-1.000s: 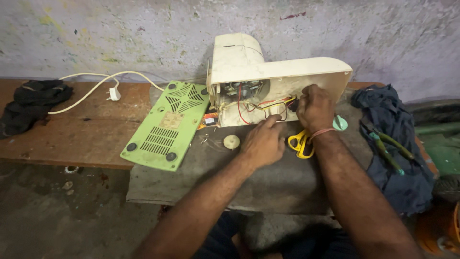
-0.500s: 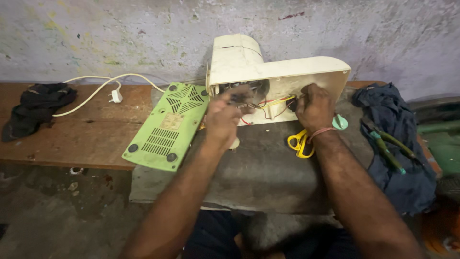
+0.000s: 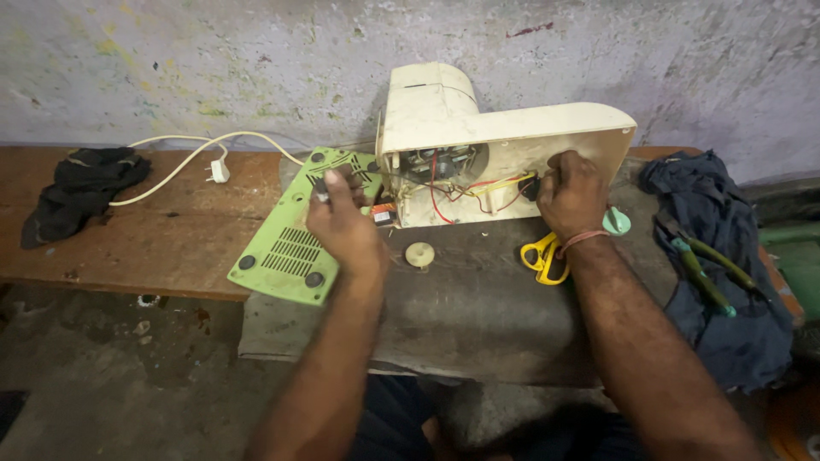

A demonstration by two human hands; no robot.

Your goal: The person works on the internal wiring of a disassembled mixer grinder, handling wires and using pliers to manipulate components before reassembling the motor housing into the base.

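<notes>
Centrally, the cream appliance housing stood on its edge on the grey mat, open underside facing the camera, its long axis running left to right along the wall. Taller motor end sat at left; the flat arm pointed right. Exposed inside: red and yellow wires and a dark motor block.

Right hand was pressed against the open underside at the right part of the housing, fingers curled narrow at the spot where the yellow wire ended. Whether it pinched the wire or a small part could not be told; the knuckles hid the fingertips. A thin band sat around that wrist.

Left hand hovered left of the housing, apart from it, above the green vented cover. Fingers were drawn together, thumb and forefinger closed on a small dark piece, possibly a screw or clip; too small to identify.

The green vented cover lay flat, its long axis tilted from lower left to upper right, its upper end just beside the housing's left corner.

Other items noted: round cream disc on the mat between the hands; yellow-handled scissors under the right wrist; teal round cap just right of that hand; pliers on a dark blue cloth; white cord with plug and black rag on the wooden bench.
</notes>
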